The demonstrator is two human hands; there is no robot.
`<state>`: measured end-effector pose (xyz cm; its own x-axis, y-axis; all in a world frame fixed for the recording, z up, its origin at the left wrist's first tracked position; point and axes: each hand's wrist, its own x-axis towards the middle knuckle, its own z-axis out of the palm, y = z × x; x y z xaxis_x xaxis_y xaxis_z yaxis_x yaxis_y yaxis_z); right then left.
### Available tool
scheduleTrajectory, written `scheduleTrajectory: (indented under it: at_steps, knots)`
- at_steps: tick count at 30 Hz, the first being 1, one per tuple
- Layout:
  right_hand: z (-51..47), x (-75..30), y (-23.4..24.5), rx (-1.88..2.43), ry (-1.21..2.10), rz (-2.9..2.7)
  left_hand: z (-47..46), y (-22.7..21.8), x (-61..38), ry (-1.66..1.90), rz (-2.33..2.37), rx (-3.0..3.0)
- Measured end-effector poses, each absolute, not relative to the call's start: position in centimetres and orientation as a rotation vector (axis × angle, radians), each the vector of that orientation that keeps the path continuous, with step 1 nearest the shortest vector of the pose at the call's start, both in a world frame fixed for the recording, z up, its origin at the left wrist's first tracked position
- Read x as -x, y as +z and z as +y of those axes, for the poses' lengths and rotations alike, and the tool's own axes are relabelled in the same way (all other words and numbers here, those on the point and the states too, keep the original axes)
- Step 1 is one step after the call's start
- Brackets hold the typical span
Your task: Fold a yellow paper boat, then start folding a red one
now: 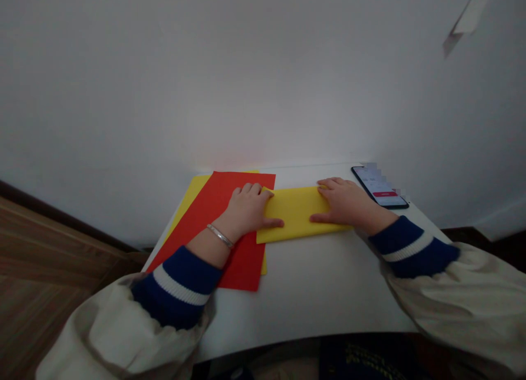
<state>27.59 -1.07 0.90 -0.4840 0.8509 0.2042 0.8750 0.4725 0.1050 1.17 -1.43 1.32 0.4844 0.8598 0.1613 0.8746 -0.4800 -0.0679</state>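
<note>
Left hand (248,209) and right hand (344,203) touch smooth, oblong yellow paper (296,207).

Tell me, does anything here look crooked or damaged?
No damage shows. The red sheet, partly under the folded yellow paper, lies askew over a yellow sheet, their edges out of line. Oddly, blocky squares line the right edge of the phone.

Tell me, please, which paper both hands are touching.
The smaller yellow paper, under the left hand and right hand. The red sheet and the larger yellow sheet beneath it lie away from the right hand.
</note>
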Motion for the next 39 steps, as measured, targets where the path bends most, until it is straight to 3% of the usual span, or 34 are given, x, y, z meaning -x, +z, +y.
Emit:
scheduleTrajectory:
  at_steps: [6, 15, 27, 39]
  knots:
    - [-1.2, -27.4, 1.0, 1.385, -0.163, -2.649, -1.5, 1.1, -1.2, -0.170, -1.507, 2.584]
    - [-1.4, -27.0, 1.2, 1.262, 0.363, -2.694, -1.2, 0.2, -1.6, -0.089, -1.346, 2.982]
    - [-2.5, -25.2, 1.6, 1.511, 0.196, -2.563, -2.0, 0.3, -4.2, -0.320, -1.331, 2.882]
    - [-2.1, -25.1, 1.6, 1.573, 0.325, -2.516, -2.0, -0.5, -5.0, -0.465, -1.450, 2.803]
